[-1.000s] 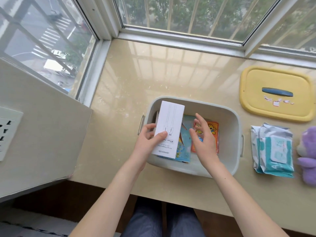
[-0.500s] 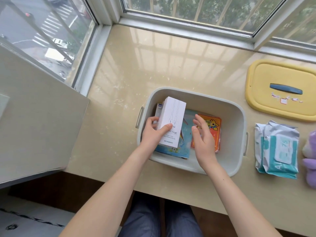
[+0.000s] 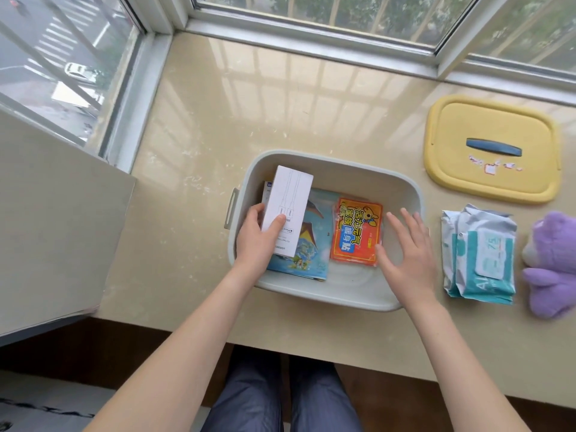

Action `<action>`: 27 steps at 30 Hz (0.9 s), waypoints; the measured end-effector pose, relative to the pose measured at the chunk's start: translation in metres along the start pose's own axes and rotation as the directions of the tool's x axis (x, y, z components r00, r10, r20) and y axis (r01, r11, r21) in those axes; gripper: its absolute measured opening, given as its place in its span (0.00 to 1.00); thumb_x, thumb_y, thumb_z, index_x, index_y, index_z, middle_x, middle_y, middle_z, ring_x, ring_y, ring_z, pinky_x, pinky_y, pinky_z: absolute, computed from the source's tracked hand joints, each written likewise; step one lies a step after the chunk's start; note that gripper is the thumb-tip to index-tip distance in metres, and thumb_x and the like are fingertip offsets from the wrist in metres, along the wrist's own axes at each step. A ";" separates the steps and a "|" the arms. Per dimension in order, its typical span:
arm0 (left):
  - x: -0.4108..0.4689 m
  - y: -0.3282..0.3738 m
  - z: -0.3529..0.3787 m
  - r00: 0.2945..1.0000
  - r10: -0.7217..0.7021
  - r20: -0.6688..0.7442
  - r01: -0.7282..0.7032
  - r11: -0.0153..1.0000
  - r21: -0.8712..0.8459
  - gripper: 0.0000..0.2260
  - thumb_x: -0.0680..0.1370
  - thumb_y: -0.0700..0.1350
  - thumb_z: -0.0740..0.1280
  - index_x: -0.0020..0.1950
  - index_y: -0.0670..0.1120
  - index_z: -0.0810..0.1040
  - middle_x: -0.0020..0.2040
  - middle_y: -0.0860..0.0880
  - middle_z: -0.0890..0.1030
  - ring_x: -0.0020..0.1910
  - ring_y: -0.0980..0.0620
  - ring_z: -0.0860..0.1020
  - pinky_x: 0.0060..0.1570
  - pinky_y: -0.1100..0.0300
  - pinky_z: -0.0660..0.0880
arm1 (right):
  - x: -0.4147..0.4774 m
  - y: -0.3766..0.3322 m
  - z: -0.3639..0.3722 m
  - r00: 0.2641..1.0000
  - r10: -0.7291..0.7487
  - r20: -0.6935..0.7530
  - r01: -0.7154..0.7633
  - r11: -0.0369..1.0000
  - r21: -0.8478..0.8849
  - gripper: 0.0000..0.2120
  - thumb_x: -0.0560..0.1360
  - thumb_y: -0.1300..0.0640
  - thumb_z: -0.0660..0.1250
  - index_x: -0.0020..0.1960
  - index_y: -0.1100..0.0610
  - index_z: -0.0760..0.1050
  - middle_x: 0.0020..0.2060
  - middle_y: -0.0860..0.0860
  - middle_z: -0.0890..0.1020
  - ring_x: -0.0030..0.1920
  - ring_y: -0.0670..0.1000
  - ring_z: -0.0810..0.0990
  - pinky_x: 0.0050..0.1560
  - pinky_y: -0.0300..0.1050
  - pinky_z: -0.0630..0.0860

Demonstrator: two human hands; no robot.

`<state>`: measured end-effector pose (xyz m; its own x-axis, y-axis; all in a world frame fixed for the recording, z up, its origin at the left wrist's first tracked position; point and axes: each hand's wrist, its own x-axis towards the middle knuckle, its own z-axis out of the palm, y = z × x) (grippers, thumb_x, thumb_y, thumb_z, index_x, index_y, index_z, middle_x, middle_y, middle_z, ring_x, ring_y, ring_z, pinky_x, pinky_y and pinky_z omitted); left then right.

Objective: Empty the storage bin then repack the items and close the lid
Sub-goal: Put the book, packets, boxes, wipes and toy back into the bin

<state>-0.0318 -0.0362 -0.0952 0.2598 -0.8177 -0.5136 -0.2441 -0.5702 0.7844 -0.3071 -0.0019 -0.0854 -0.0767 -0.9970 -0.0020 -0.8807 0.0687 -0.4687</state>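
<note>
A pale grey storage bin (image 3: 336, 169) stands on the beige sill in front of me. Inside lie a blue picture booklet (image 3: 311, 244) and an orange-red heat-patch packet (image 3: 357, 232). My left hand (image 3: 254, 241) holds a long white box (image 3: 288, 204) at the bin's left end, above the booklet. My right hand (image 3: 405, 247) hovers with fingers spread over the bin's right part, beside the orange packet, holding nothing. The yellow lid (image 3: 492, 120) with a blue handle lies flat to the right, behind the bin.
Teal and white wipe packs (image 3: 480, 254) lie right of the bin, and a purple plush toy (image 3: 553, 263) sits at the right edge. Window frames bound the sill at back and left. A beige panel (image 3: 56, 219) stands at the left. My legs show below the sill's front edge.
My left hand has lowered the white box further into the bin's left end. My right hand has moved right, away from the box, uncovering the orange packet.
</note>
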 end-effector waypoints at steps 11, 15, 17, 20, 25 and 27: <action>-0.009 0.000 -0.002 0.948 0.318 -0.020 -0.289 0.887 0.361 0.33 0.73 0.51 0.72 0.76 0.51 0.62 0.74 0.51 0.65 0.71 0.54 0.65 0.63 0.61 0.64 | -0.003 0.003 0.004 0.985 0.128 -0.119 -0.126 0.992 0.023 0.35 0.74 0.61 0.71 0.77 0.56 0.60 0.76 0.54 0.63 0.77 0.53 0.58 0.75 0.35 0.48; -0.012 -0.003 0.003 0.912 0.399 0.097 -0.394 0.784 0.480 0.40 0.67 0.54 0.76 0.75 0.58 0.62 0.78 0.54 0.57 0.75 0.55 0.59 0.64 0.60 0.65 | -0.002 0.006 0.004 0.966 0.226 -0.127 -0.223 0.974 0.038 0.36 0.74 0.59 0.71 0.78 0.55 0.59 0.77 0.54 0.61 0.77 0.49 0.56 0.75 0.41 0.53; -0.010 -0.005 0.007 0.915 0.386 0.120 -0.392 0.777 0.493 0.41 0.66 0.54 0.77 0.75 0.59 0.61 0.78 0.56 0.54 0.75 0.55 0.57 0.64 0.61 0.64 | -0.002 0.008 0.004 0.952 0.290 -0.101 -0.276 0.952 0.132 0.36 0.75 0.58 0.70 0.78 0.51 0.58 0.77 0.51 0.61 0.74 0.36 0.53 0.70 0.26 0.47; -0.007 -0.007 0.010 0.914 0.393 0.098 -0.388 0.782 0.487 0.42 0.64 0.50 0.78 0.75 0.56 0.63 0.77 0.53 0.53 0.74 0.54 0.59 0.63 0.62 0.65 | -0.003 0.011 0.004 0.947 0.317 -0.058 -0.300 0.931 0.207 0.37 0.75 0.56 0.70 0.78 0.45 0.57 0.76 0.47 0.64 0.71 0.32 0.55 0.66 0.21 0.47; -0.007 -0.005 0.010 0.920 0.387 0.063 -0.366 0.788 0.495 0.40 0.64 0.45 0.75 0.73 0.56 0.64 0.76 0.54 0.54 0.72 0.53 0.62 0.58 0.61 0.70 | -0.002 0.014 0.006 0.945 0.319 -0.064 -0.300 0.930 0.213 0.37 0.74 0.58 0.70 0.78 0.46 0.57 0.75 0.48 0.66 0.74 0.45 0.61 0.63 0.18 0.47; -0.007 -0.002 0.009 0.923 0.379 0.065 -0.357 0.781 0.513 0.40 0.64 0.46 0.75 0.73 0.56 0.64 0.76 0.54 0.54 0.72 0.53 0.63 0.58 0.58 0.72 | -0.002 0.014 0.006 0.945 0.321 -0.069 -0.301 0.931 0.209 0.37 0.74 0.58 0.70 0.78 0.46 0.57 0.75 0.48 0.66 0.74 0.45 0.61 0.64 0.20 0.48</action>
<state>-0.0420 -0.0295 -0.0965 0.0867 -0.9761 -0.1991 -0.7626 -0.1936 0.6172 -0.3162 0.0013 -0.0972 -0.3870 -0.9175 -0.0914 -0.6990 0.3566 -0.6199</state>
